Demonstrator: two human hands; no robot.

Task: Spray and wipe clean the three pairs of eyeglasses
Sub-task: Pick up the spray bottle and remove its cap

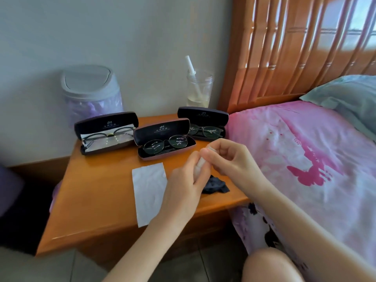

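Wooden nightstand (97,200) under both hands; spray bottle (198,166) gripped by the left hand (183,190), right hand (230,157) pinching its cap (likely uncapping); three glasses (164,144) lie in open cases (162,129) just beyond the hands; white cloth (149,192) beside the left; pull the cap straight, keeping the bottle steady.

The nightstand (91,210) holds 3 cases: left case (105,133) left of the middle case (164,139), right case (203,124) behind-right; jar (199,88) farther behind; left cloth (148,192) and right cloth (215,185) before it.
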